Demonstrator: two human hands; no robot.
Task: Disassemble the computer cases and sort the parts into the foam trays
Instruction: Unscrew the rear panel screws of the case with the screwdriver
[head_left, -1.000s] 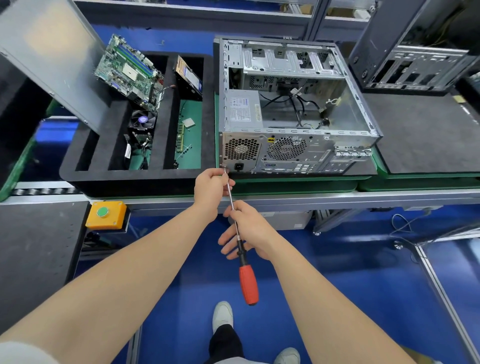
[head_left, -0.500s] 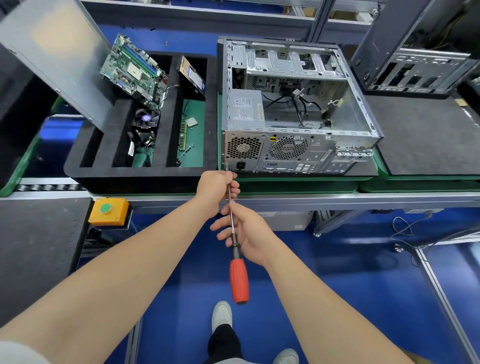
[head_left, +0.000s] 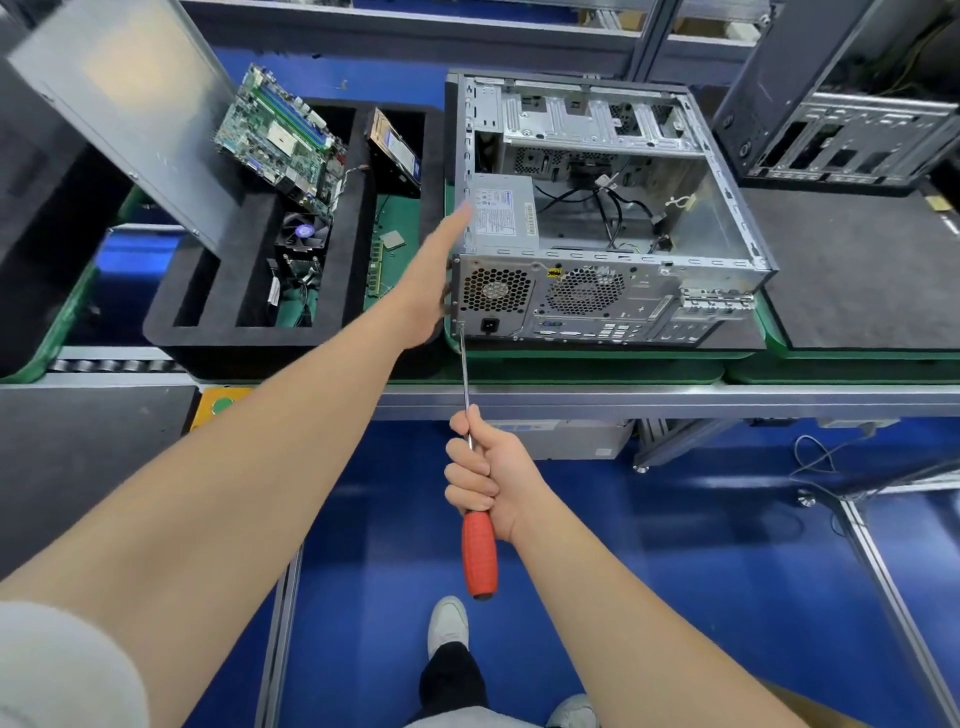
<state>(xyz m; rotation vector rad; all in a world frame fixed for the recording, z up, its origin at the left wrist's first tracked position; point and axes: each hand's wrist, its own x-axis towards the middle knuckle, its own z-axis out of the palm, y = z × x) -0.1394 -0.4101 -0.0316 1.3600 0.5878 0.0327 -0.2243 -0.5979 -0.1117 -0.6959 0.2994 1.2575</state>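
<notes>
Right grip (head_left: 488, 478) grasping red screwdriver (head_left: 479, 556), tip at computer case (head_left: 597, 291) corner, left grip (head_left: 431, 280) released, flat along its side

A worker's left grip (head_left: 434, 280) is lying flat, fingers straight, against the left side of an open computer case (head_left: 597, 296) on the counter (head_left: 623, 402), while the right grip (head_left: 488, 478) is holding a red-handled screwdriver (head_left: 480, 556) with its tip at the rear panel's lower left corner. A motherboard (head_left: 280, 140) is leaning in the black foam tray (head_left: 260, 338) beside the case.
</notes>
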